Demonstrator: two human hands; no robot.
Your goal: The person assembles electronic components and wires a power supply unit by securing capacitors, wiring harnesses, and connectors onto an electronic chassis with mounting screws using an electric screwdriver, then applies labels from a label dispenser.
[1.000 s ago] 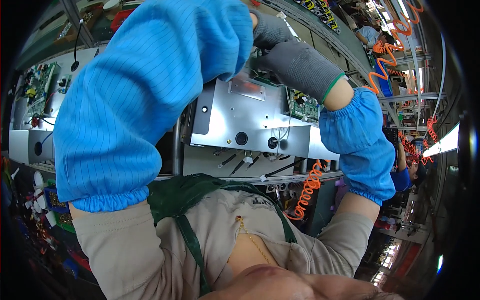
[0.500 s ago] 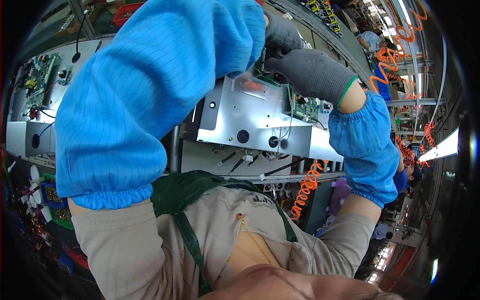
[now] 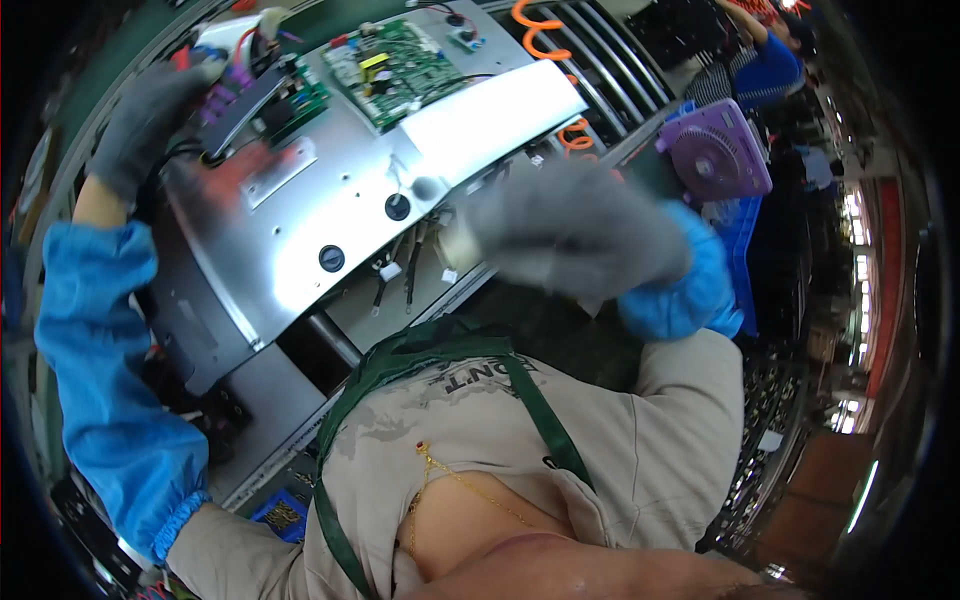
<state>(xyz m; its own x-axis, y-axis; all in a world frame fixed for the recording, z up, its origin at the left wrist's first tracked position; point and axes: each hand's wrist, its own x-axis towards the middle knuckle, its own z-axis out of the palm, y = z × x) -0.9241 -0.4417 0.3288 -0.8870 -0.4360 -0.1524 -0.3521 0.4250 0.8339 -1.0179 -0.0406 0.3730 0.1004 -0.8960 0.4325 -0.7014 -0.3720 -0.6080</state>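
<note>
A metal chassis [image 3: 300, 215] lies tilted across the bench, carrying a green circuit board [image 3: 390, 75] and a smaller green board [image 3: 300, 95]. My left hand [image 3: 145, 125], in a grey glove, is at its far left corner, fingers bent beside purple-sleeved wires [image 3: 225, 95] and a dark grey flat part [image 3: 245, 112]. What those fingers hold is hidden. My right hand [image 3: 580, 225], also gloved, is smeared by motion over the chassis's near right edge. A pale piece [image 3: 460, 245] shows at its fingertips; whether it is held I cannot tell.
Loose dark cables with white connectors [image 3: 390, 270] hang under the chassis's near edge. A purple fan [image 3: 710, 150] and a blue bin [image 3: 740, 260] stand to the right. An orange coiled hose [image 3: 540, 35] hangs by rollers [image 3: 600, 60]. Another person [image 3: 755, 75] sits at the far right.
Both hands were together at the chassis's far side; now they are apart. My right hand has come back toward my body, and my left arm has swung out left. The view has turned.
</note>
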